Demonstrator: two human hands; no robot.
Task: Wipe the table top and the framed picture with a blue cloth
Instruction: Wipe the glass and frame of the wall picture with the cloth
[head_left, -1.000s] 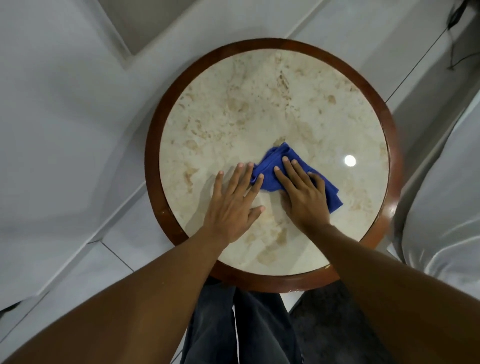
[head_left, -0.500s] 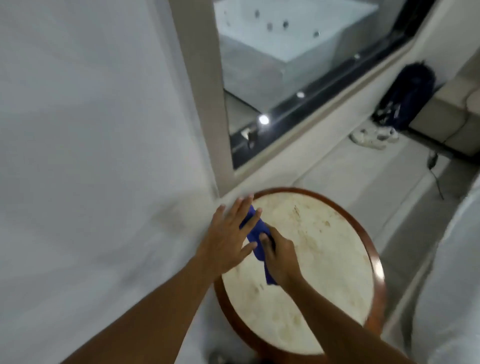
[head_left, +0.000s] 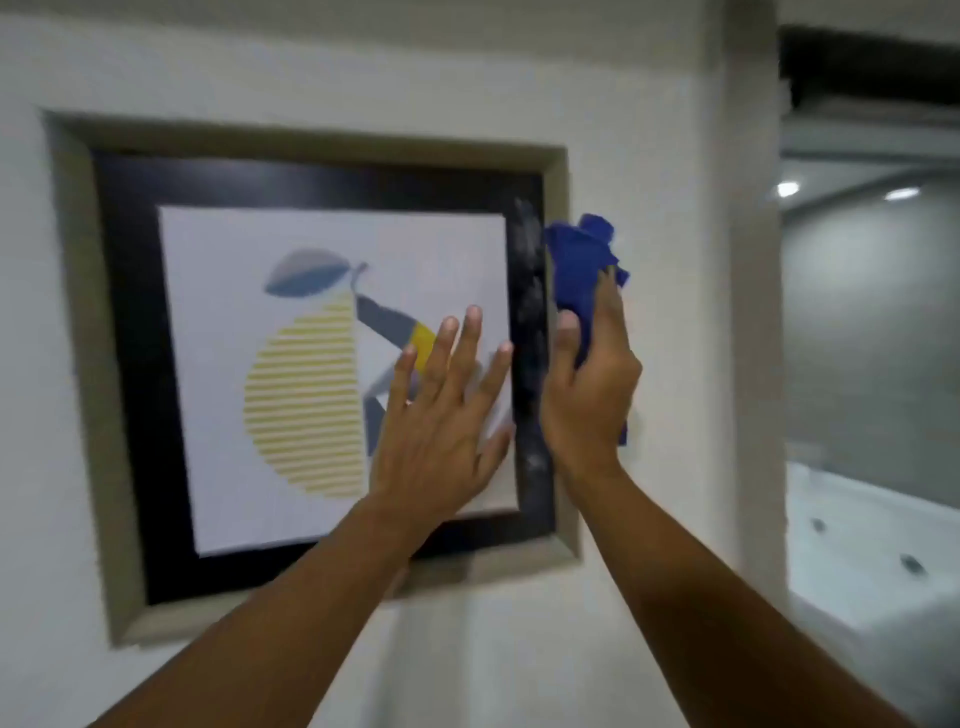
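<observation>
A framed picture (head_left: 291, 384) hangs on the white wall, with a grey outer frame, a black inner border and a print of a striped yellow fruit. My left hand (head_left: 441, 415) is open, fingers spread, over the lower right of the print. My right hand (head_left: 589, 395) holds the bunched blue cloth (head_left: 579, 260) against the frame's right edge. Dusty smears show on the black border beside the cloth. The round table is out of view.
To the right of the wall's corner a glass pane (head_left: 872, 322) shows a white bathtub (head_left: 872, 561) behind it. A dark beam (head_left: 872, 67) runs above the glass.
My view has swung up from the round marble table to the picture on the wall. Both hands rose from the table top, the right one carrying the blue cloth to the frame's right edge.
</observation>
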